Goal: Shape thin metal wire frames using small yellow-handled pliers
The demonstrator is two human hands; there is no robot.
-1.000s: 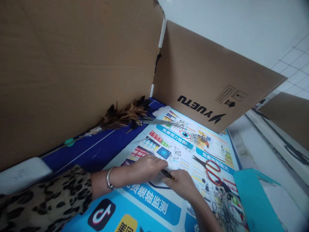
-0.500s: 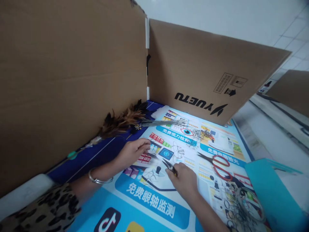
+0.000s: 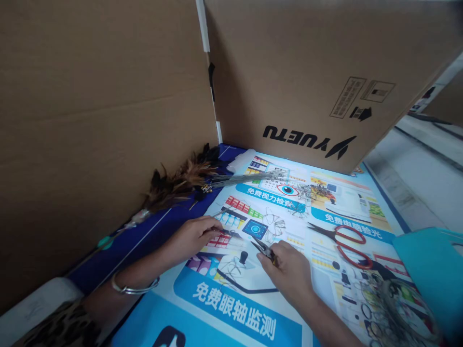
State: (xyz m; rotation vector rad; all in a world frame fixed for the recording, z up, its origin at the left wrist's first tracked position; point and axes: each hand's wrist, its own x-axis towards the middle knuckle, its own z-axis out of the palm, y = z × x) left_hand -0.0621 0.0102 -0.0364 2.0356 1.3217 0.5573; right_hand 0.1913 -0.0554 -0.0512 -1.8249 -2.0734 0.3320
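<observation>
My right hand [image 3: 289, 270] is closed around small dark pliers [image 3: 265, 249] whose open jaws point up and left over a printed poster [image 3: 253, 308]. My left hand [image 3: 193, 236] rests on the poster with fingers pinched on a thin dark wire piece [image 3: 227, 233]. A silver bangle [image 3: 132, 288] circles my left wrist. Bent wire shapes [image 3: 273, 225] lie just beyond the pliers.
Red-handled scissors [image 3: 343, 240] lie to the right. A bundle of brown feathers [image 3: 181, 180] and long wire stems [image 3: 246, 178] lies at the back left. Cardboard walls [image 3: 108, 106] stand behind and left. A teal box [image 3: 430, 270] and a heap of wire rings [image 3: 390, 303] sit at right.
My hands have separated: the left moved away to the left with a wire piece, the right stayed with the pliers. The view has shifted closer to the cardboard.
</observation>
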